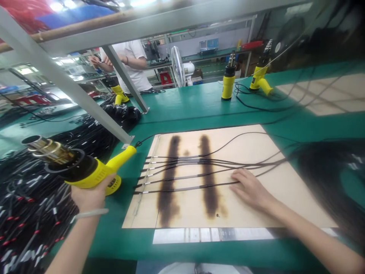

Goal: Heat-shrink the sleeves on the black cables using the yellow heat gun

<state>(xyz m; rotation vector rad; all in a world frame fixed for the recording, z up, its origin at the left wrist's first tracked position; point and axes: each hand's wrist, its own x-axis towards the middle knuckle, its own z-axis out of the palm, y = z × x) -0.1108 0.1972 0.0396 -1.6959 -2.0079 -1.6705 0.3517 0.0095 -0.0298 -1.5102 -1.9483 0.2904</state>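
My left hand grips a yellow and black heat gun, its metal nozzle pointing up and to the left, off the board. My right hand lies flat, fingers stretched out, pressing on several thin black cables. They are laid side by side across a tan board with two dark scorch stripes. The cable ends with pale sleeves reach the board's left edge.
A heap of black cables fills the left of the green bench. Two more yellow heat guns stand at the back near a white fan. A slanted metal strut crosses overhead; a person in white works behind.
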